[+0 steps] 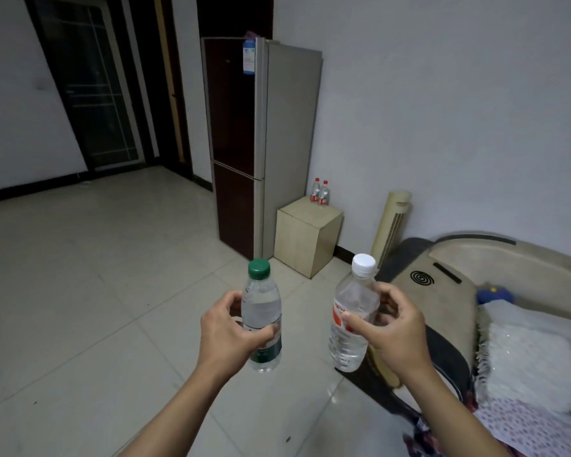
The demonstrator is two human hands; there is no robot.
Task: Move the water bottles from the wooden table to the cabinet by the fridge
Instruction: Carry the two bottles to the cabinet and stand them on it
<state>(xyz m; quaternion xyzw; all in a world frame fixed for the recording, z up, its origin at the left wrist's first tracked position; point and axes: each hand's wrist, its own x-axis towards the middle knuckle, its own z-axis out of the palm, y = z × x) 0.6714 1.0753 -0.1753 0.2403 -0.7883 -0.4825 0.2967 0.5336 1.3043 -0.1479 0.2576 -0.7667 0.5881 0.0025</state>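
Carrying two water bottles toward the cabinet (305,235) beside the fridge (261,143), a person holds one in each hand above the tiled floor (80,275). The left hand (226,328) wraps its fingers (261,333) round the green-capped bottle (262,321); the right hand (394,331) pinches the white-capped bottle (351,318) near its shoulder, tilting it slightly. Both forearms reach forward, bottles well apart. Two red-capped bottles (320,192) already stand at the back of the cabinet top. Doing this well likely means keeping both upright and setting them on the free front area, clear of that pair.
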